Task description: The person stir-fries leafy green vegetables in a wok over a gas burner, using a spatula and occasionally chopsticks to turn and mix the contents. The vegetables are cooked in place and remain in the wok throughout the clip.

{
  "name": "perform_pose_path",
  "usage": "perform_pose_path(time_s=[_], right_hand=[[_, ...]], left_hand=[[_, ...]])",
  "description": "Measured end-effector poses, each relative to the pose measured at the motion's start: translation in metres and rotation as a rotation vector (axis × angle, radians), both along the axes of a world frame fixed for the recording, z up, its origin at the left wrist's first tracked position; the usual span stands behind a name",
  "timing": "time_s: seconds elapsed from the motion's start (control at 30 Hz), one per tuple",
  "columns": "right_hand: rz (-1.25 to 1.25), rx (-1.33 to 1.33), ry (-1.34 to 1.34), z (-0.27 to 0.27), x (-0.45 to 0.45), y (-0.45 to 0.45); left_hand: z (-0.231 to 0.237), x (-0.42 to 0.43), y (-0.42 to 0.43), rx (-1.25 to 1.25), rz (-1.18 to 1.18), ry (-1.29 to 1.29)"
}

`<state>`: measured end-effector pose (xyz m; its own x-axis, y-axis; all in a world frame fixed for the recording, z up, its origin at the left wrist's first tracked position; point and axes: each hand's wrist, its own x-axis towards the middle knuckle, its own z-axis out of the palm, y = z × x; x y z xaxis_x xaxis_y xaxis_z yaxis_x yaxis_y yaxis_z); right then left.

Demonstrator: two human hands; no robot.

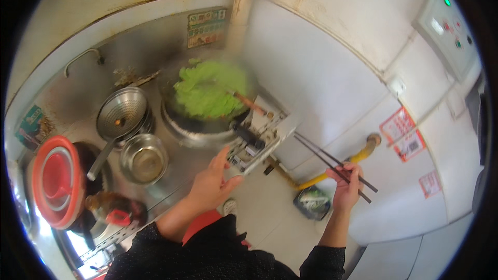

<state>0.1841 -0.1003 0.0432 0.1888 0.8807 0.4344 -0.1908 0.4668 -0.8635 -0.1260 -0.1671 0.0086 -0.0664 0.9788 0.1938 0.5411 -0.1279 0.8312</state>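
In my right hand (346, 188) is a pair of dark chopsticks (321, 151), their tips pointing up and left toward the stove corner. My left hand (212, 184) holds nothing, its fingers apart, beside the front edge of the steel stove (181, 167). Beyond it sits a wok (183, 122) heaped with chopped green leafy vegetables (212, 85), and steam blurs its far side. A utensil with a wooden handle (253, 105) rests in the greens; its head is buried. The wok's black handle (248, 135) points toward me.
Left of the wok, a perforated strainer (122, 112) lies on a pot, beside a steel bowl (144, 159) of liquid. Further left are red plastic basins (39, 186) and a large bottle (116, 208). A yellow gas pipe (315, 181) runs low by the wall, above a lined bin (312, 202).
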Motion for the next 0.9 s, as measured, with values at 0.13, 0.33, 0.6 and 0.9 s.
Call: perform_pose_path(time_s=[0.13, 0.33, 0.6, 0.9], right_hand=[[0.188, -0.057, -0.181, 0.008, -0.023, 0.115], [0.515, -0.230, -0.310, -0.031, -0.114, 0.263], [0.533, -0.147, -0.473, -0.096, -0.173, 0.366], [0.705, -0.204, -0.304, -0.106, -0.161, 0.431]], left_hand=[[-0.016, 0.003, 0.066, 0.187, 0.153, -0.096], [-0.003, 0.017, 0.125, 0.468, -0.160, 0.057], [0.031, 0.038, 0.147, 0.286, -0.278, 0.109], [0.045, 0.071, 0.147, -0.048, 0.142, 0.309]])
